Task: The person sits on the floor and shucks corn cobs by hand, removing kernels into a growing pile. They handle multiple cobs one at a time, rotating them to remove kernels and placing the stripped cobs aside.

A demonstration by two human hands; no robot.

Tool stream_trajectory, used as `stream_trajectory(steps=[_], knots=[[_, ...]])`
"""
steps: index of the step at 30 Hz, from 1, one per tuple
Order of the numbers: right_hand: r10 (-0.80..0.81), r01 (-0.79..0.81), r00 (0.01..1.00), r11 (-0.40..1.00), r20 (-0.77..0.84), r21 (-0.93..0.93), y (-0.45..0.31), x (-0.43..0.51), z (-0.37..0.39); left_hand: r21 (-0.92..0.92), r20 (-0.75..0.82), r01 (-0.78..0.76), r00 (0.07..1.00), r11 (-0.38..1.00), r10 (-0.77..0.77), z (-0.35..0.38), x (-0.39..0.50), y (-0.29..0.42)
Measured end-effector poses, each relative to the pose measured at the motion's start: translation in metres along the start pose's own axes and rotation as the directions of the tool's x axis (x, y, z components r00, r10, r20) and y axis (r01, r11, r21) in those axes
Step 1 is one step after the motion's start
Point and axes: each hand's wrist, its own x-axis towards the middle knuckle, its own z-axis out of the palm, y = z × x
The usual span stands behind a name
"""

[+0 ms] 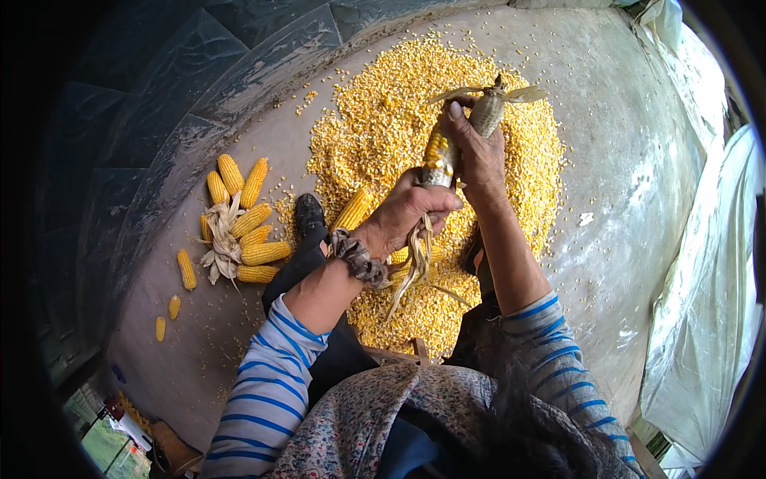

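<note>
My left hand [413, 209] grips the lower end of a partly shelled corn cob [438, 152], which keeps some yellow kernels on its side. Dry husk strips [419, 257] hang below that fist. In my right hand [477, 152] is a bare corn cob [488, 114] with dry husk leaves at its top end; it lies close against the other cob, and the fingers hide where they meet. Beneath both hands spreads a wide heap of loose corn kernels [383, 114]. A full ear of corn [353, 209] rests on the heap beside my left wrist.
Left of my shoe [309, 214], several yellow ears [263, 252] lie bunched around pale husks [224, 236], with smaller ears [187, 269] apart on the concrete floor [622, 197]. Dark tiles [179, 78] border the left; plastic sheeting [706, 287] hangs at right.
</note>
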Motion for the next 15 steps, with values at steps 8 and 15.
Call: stream_trajectory(steps=[8, 15], knots=[[-0.291, 0.406, 0.914, 0.658, 0.282, -0.635, 0.004, -0.010, 0.012, 0.918, 0.222, -0.389, 0.664, 0.076, 0.713, -0.028, 0.037, -0.034], [-0.135, 0.119, 0.979, 0.987, -0.154, -0.106, 0.005, 0.010, 0.005, 0.370, -0.094, -0.008, 0.994, 0.929, 0.046, 0.000, 0.002, 0.002]])
